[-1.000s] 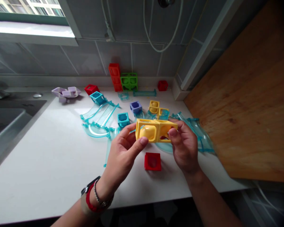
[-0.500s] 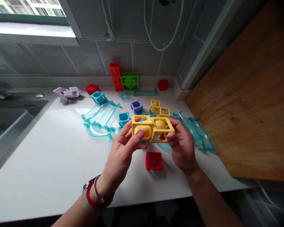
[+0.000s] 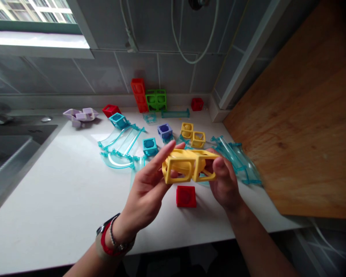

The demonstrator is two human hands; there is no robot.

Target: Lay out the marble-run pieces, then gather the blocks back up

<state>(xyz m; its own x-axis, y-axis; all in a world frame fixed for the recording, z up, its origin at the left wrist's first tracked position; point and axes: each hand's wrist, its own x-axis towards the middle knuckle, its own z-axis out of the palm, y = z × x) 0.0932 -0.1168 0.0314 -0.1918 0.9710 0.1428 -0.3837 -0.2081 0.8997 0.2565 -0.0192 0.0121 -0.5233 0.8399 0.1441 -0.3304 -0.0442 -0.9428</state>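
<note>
**A:** Head view: where is the yellow block (image 3: 190, 166), and how does it lie?

**B:** At the centre of the frame, lifted above the white table (image 3: 54, 192). Its long axis runs left to right across the picture, nearly level, with the right end a little higher. The open frame faces tip toward the camera and downward.

**A:** What does it look like?

**B:** Two yellow open-framed cubes joined side by side. The left cube has a rounded yellow scoop inside; the right one shows mostly window openings.

**A:** And the hands?

**B:** Both are closed on it. The left hand (image 3: 145, 192) pinches the left cube, forefinger stretched along the top edge, thumb below. The right hand (image 3: 225, 182) grips the right cube, thumb on the near face, fingers behind. The left wrist wears a red band (image 3: 105, 243).

**A:** What lies around?

**B:** A red cube (image 3: 186, 196) sits on the table just below the block. Clear teal track pieces (image 3: 121, 144) spread at centre left, and more at centre right. Small cubes sit behind: teal (image 3: 149, 146), blue (image 3: 165, 130), yellow (image 3: 198, 139). An orange tower (image 3: 139, 94) and green cubes (image 3: 156, 99) stand against the tiled wall. A wooden board (image 3: 300, 115) fills the right of the frame.
</note>
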